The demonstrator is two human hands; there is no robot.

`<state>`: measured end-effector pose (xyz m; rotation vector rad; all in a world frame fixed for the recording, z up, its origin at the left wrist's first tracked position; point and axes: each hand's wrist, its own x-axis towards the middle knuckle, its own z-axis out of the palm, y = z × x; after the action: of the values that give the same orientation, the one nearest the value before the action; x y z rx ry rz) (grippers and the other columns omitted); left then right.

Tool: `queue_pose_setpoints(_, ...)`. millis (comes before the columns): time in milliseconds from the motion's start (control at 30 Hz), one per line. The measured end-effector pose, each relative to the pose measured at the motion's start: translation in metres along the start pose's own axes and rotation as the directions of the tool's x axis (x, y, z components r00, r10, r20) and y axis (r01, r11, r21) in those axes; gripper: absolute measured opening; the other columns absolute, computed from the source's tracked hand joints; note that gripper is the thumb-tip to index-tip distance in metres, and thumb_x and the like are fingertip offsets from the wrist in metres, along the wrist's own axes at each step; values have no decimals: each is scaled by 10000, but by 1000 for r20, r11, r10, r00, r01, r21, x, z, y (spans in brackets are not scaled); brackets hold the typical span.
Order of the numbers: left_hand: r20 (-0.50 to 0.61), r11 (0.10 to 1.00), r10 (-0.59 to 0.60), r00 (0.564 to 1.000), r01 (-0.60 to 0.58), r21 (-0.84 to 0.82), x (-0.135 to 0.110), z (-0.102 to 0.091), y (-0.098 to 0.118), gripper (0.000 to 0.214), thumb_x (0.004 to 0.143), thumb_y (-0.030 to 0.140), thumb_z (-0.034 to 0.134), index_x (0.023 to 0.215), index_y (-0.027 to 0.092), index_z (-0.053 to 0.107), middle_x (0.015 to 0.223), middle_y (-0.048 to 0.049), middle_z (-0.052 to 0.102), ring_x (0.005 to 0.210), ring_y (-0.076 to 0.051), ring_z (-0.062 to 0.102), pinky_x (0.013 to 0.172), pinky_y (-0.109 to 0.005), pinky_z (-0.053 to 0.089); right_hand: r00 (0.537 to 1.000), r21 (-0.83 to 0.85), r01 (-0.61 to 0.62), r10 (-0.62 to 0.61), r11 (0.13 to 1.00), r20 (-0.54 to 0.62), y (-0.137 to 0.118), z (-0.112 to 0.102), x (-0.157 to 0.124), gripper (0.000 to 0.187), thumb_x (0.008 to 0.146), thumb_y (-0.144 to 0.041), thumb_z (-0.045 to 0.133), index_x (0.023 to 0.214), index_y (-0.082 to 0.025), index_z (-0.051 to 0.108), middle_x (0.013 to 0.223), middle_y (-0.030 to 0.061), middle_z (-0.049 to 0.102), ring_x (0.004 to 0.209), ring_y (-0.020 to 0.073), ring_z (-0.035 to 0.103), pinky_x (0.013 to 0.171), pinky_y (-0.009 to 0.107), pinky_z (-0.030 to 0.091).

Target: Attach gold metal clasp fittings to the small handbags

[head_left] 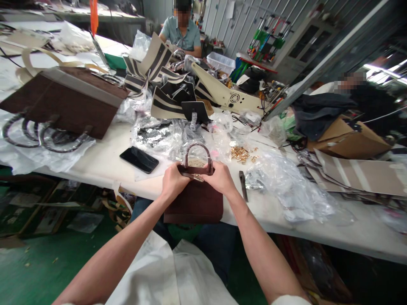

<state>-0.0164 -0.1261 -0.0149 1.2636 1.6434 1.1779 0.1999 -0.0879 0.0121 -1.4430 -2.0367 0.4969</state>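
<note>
At the left of the white table [152,184], a large brown bag [76,95], tilted and well apart from both hands. Next rightward, a black phone [139,159], flat, near the left hand [175,181]. Then the left hand itself, fingers bent in a pinch with little gap, on the upper left corner of a small dark brown handbag [199,203]. Squarely between the forearms, at the near table edge, the handbag: long axis running left to right, carry handle [197,146] arching up on the far side, body toward the lap; whether resting on table or lap, impossible to tell. At the middle of the top edge, a metal clasp [197,177], between the two thumbs, closer to the right one. On the upper right corner, the right hand [220,177], likewise pinched tight, thumb reaching inward to the clasp. Beyond, gold-coloured metal pieces [240,155] and a dark narrow strip [243,186], both beside the right hand, untouched.
</note>
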Motion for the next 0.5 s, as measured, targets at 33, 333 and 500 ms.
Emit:
queue_pose_setpoints(33, -4, 1000, -5, 1000, 5, -3, 0, 0, 1, 308, 615, 283, 953, 850, 251, 756, 854, -77, 776, 910, -367, 735, 870, -411, 512, 1000, -2, 4, -4, 1000, -5, 0, 1, 0, 287, 739, -174, 971, 938, -232, 773, 913, 30, 791, 853, 271, 734, 833, 391, 576)
queue_pose_setpoints(333, 8, 992, -33, 999, 32, 119, 3, 2, -6, 290, 695, 356, 944, 905, 235, 784, 955, -120, 830, 997, -409, 780, 861, -426, 537, 990, -157, 94, -109, 983, -90, -1, 13, -7, 313, 778, -150, 995, 967, -232, 760, 966, 84, 730, 1077, 360, 671, 1050, 527, 545)
queue_pose_setpoints(500, -24, 999, -46, 999, 47, 8, 1, -3, -3, 426, 705, 360, 973, 1032, 218, 740, 1034, -108, 815, 1064, -367, 765, 951, -428, 563, 988, -44, 57, -63, 997, -142, 8, 5, -14, 378, 835, -294, 998, 1130, -226, 772, 1135, 124, 780, 1147, 380, 706, 1061, 536, 567)
